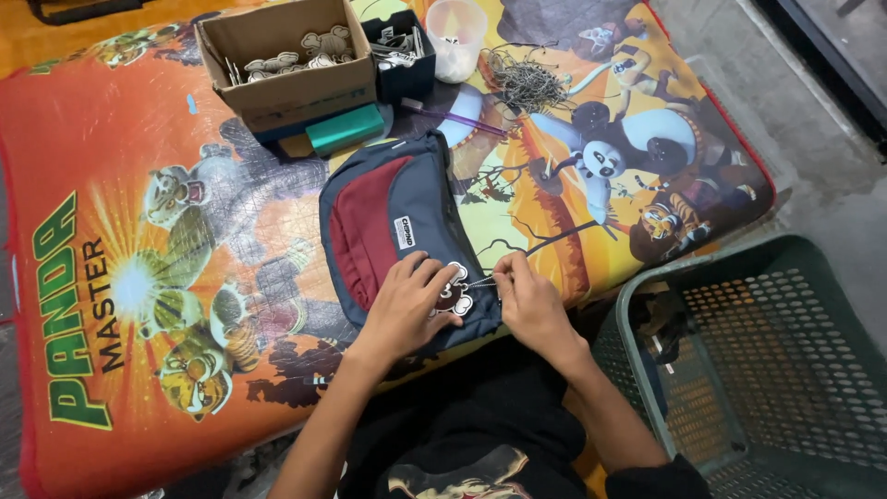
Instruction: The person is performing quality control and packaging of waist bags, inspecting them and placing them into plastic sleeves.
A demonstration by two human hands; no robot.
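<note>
A grey and dark red bag lies flat on an orange cartoon-printed mat in front of me. My left hand presses on the bag's near corner and pinches a small bear-shaped charm in white and dark brown. Just right of it, my right hand has its fingertips closed on the thin metal chain that runs from the charm. Both hands nearly touch over the bag's lower right edge.
At the mat's far edge stand a cardboard box of similar charms, a green flat box, a small black box, a clear plastic cup and a heap of thin wire chains. A green perforated plastic basket sits at my right.
</note>
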